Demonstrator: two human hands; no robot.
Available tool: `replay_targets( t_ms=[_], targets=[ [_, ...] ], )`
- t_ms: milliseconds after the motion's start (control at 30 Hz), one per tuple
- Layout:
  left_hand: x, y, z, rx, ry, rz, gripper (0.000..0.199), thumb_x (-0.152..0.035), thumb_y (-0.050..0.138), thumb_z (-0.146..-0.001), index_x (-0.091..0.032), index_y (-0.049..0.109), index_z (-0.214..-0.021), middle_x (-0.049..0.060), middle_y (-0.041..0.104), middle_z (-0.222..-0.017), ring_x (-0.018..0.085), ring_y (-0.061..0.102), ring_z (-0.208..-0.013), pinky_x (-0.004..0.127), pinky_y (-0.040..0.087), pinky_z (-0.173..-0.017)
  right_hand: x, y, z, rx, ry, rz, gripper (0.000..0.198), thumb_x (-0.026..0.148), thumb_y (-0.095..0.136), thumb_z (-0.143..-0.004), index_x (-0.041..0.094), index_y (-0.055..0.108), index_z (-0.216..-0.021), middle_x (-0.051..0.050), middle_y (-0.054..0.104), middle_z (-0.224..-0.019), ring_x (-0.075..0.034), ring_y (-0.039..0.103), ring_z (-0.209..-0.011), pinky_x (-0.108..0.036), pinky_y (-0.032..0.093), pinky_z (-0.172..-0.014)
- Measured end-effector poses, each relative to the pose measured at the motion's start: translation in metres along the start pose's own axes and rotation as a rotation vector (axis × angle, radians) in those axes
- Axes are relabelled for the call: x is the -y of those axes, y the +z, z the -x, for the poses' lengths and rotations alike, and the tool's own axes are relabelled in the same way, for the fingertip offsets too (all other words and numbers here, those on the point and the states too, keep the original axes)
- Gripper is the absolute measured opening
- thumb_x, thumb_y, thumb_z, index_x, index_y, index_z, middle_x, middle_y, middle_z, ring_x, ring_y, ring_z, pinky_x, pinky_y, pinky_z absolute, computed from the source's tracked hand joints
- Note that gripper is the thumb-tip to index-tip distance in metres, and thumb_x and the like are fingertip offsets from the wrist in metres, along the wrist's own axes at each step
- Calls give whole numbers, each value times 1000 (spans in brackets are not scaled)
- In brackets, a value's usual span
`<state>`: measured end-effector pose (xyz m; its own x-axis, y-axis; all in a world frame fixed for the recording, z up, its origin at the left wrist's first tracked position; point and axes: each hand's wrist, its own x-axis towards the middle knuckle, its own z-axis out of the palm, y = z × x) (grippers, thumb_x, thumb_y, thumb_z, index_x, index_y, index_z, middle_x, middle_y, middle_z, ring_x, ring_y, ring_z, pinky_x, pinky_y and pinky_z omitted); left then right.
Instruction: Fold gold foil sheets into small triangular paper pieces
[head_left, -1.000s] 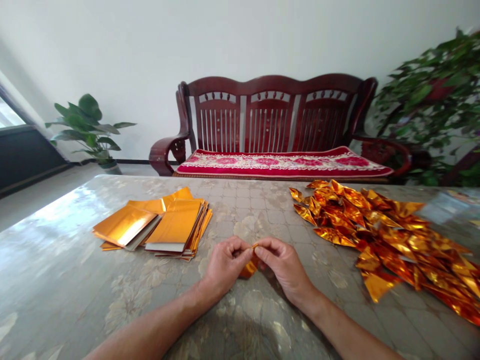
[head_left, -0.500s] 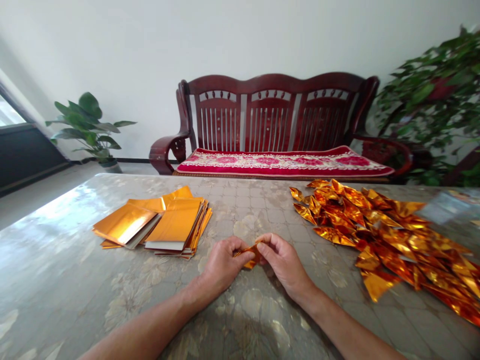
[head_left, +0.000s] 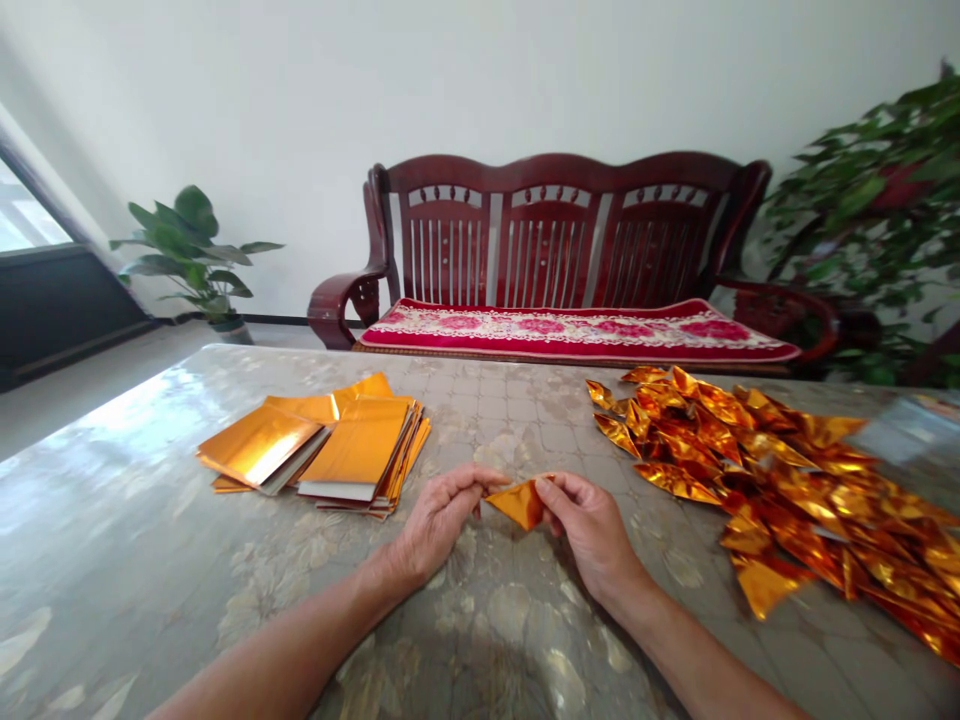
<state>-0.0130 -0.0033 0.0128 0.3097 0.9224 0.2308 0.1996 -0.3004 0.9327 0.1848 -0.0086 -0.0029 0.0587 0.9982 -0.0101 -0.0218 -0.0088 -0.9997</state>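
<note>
A folded piece of gold foil paper (head_left: pixel 519 504) is between my hands, just above the table, with its shiny face and a pointed lower edge showing. My right hand (head_left: pixel 592 530) pinches its right end between thumb and fingers. At the left tip, my left hand (head_left: pixel 446 515) has its thumb and fingers closed; its fingertips partly cover that corner. To the left lies a stack of flat gold foil sheets (head_left: pixel 356 440), some with pale undersides. A heap of folded gold foil pieces (head_left: pixel 757 450) spreads over the right side of the table.
A patterned, glossy cover lies on the table (head_left: pixel 300 600). Behind it stands a dark red wooden bench (head_left: pixel 551 250) with a red floral cushion (head_left: pixel 577 328). Clear plastic (head_left: pixel 911 430) lies at the far right. Potted plants (head_left: pixel 191 250) flank the bench.
The foil paper has turned so that a wider triangular face shows. My left thumb has drawn back from its middle to the left tip; my right hand keeps its pinch. The view has shifted slightly.
</note>
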Motion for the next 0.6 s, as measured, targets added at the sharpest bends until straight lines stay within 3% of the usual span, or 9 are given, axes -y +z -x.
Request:
replay_targets(
  t_ms=[200, 600],
  targets=[
    [7, -4, -4, 99, 172, 32, 29, -12, 52, -84, -18, 73, -101, 3, 66, -86, 15, 60, -82, 25, 44, -77, 0, 0, 0, 2, 42, -37, 38, 53, 71, -74, 15, 66, -72, 4, 52, -52, -8, 40, -47, -20, 29, -44],
    [11, -11, -7, 181, 253, -53, 21, -28, 63, -89, -19, 75, -104, 5, 71, -87, 16, 64, -81, 26, 48, -77, 1, 1, 1, 30, 90, -66, 37, 52, 71, -74, 15, 66, -75, 5, 53, -51, -6, 38, -42, -18, 27, -40]
  ],
)
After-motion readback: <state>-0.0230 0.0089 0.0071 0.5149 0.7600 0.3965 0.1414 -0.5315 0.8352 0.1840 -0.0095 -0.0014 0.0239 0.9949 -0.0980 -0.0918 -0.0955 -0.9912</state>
